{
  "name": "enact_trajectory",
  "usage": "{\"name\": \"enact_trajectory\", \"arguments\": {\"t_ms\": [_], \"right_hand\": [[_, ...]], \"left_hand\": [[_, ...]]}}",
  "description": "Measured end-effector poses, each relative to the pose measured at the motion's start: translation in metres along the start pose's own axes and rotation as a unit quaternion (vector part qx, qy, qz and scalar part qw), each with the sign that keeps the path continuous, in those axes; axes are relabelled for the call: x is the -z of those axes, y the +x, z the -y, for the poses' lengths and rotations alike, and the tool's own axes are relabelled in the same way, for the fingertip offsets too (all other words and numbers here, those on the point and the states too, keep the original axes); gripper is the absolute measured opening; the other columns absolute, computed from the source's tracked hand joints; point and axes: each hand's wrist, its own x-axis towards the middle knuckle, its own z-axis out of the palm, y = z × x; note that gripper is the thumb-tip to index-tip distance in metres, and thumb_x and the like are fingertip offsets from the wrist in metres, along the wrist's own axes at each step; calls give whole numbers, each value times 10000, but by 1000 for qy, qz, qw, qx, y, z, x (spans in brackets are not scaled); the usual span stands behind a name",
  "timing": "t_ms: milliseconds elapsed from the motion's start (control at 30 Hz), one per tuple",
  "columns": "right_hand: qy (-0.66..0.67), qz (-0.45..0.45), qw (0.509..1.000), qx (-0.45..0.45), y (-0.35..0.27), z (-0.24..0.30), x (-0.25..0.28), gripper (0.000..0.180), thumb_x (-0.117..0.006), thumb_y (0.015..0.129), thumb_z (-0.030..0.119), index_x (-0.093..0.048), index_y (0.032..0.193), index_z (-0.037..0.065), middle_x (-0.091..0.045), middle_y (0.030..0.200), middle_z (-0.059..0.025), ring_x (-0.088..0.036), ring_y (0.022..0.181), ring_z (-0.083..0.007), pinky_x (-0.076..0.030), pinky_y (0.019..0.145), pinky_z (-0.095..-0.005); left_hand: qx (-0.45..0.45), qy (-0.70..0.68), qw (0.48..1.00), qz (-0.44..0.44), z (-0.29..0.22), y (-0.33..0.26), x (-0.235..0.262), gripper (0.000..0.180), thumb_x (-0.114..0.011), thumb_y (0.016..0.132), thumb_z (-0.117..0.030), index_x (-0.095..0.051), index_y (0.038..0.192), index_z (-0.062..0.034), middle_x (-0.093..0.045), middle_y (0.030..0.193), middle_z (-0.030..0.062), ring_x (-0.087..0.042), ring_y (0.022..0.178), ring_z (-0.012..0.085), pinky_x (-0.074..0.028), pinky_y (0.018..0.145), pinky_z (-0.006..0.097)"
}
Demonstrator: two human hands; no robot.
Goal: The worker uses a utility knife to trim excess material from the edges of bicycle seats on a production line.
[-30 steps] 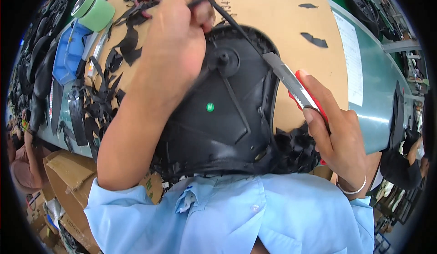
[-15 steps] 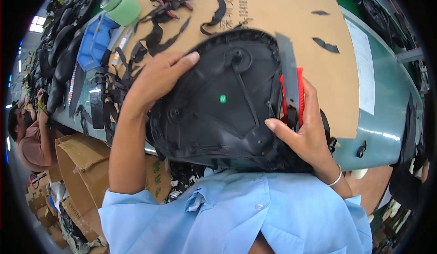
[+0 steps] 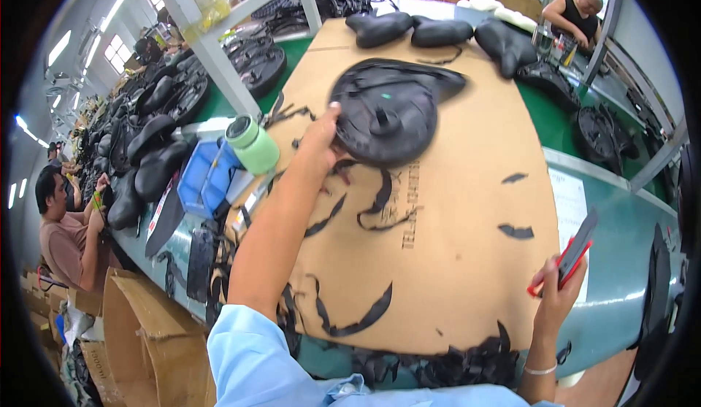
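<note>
A black bicycle saddle [image 3: 391, 126] is out at arm's length over the far half of the cardboard sheet [image 3: 467, 290], its hollow underside facing up and its narrow nose pointing right. My left hand [image 3: 326, 140] is closed on the saddle's near left rim, the thumb on top and the other fingers partly hidden. The saddle is slightly blurred. Over at the right, above the sheet's edge, my right hand [image 3: 558, 286] is wrapped round a red-handled utility knife [image 3: 575, 252]. Its broad grey blade points up and away from me.
Several black saddles [image 3: 380, 29] lie along the far edge. Black trimmings [image 3: 358, 319] litter the cardboard. A green jar [image 3: 252, 144] and blue bin [image 3: 207, 177] stand left, near a metal post [image 3: 212, 49]. One person [image 3: 73, 224] works left, another [image 3: 577, 20] far right.
The saddle has gone from close against my body to the far part of the sheet, in my left hand alone. My right hand has moved away rightward with the knife. The view has lifted.
</note>
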Motion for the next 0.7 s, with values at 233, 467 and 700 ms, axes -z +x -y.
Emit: {"name": "enact_trajectory", "arguments": {"t_ms": [233, 467, 700], "right_hand": [[-51, -1, 996, -67, 15, -21, 17, 400, -526, 899, 59, -403, 1278, 26, -490, 840, -36, -497, 543, -74, -412, 462, -197], [-83, 57, 995, -14, 135, -73, -1, 499, -677, 768, 115, -514, 1235, 43, -505, 736, 16, -471, 540, -71, -390, 471, -229], [90, -134, 981, -111, 303, -162, 33, 418, -669, 752, 110, -567, 1156, 69, -527, 671, -8, -534, 580, -103, -447, 517, -256]], "left_hand": [[-195, -173, 958, -122, -43, 95, 20, 396, -521, 939, -373, -482, 1084, -6, -526, 918, 112, -560, 751, 232, -512, 699, 349], [-125, 146, 979, 67, 31, 59, -3, 183, -527, 925, -249, -559, 902, -70, -552, 740, 10, -516, 623, 98, -431, 589, 219], [-188, 401, 889, 120, 102, 10, -60, 162, -540, 908, -176, -581, 875, -23, -556, 719, 6, -498, 621, 83, -395, 576, 214]]}}
